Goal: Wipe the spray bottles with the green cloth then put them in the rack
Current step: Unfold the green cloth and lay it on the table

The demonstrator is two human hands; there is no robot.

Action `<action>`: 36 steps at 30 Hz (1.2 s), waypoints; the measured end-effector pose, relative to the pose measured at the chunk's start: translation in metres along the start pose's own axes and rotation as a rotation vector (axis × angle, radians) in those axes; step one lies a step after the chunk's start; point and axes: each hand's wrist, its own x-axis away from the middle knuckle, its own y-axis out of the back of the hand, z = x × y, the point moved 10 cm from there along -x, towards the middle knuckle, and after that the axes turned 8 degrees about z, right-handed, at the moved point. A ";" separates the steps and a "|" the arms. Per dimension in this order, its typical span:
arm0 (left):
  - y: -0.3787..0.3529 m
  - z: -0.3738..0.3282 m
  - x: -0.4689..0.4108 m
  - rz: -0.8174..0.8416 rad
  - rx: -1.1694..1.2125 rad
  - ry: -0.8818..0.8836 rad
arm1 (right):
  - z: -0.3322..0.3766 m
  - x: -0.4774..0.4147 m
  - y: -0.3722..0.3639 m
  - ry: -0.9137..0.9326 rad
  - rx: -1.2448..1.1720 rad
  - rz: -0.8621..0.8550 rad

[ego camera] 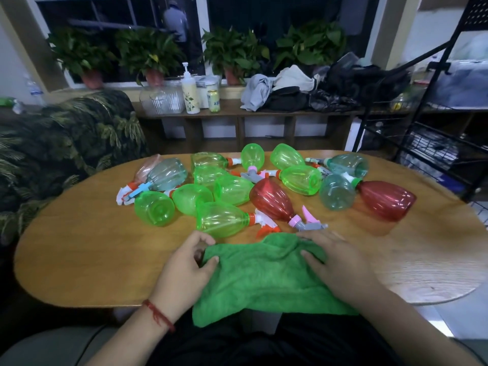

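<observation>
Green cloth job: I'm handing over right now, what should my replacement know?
Left hand pinches the cloth at its left corner; right hand rests on its far fold.
The cloth lies over the near edge of the table; the bottles lie heaped beyond it; the rack stands at the right.
Done: nothing visible; no bottle is held or seen in the rack.
Left: wipe each bottle, then rack it.
</observation>
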 end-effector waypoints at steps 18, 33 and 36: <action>-0.011 -0.043 0.073 0.213 -0.457 -0.529 | 0.016 0.047 0.016 0.280 -0.223 -0.082; 0.029 -0.012 0.081 0.102 -0.197 -0.323 | 0.012 0.078 0.042 0.260 -0.080 0.010; 0.036 -0.011 0.076 0.108 -0.166 -0.252 | 0.023 0.078 0.042 0.327 -0.071 0.086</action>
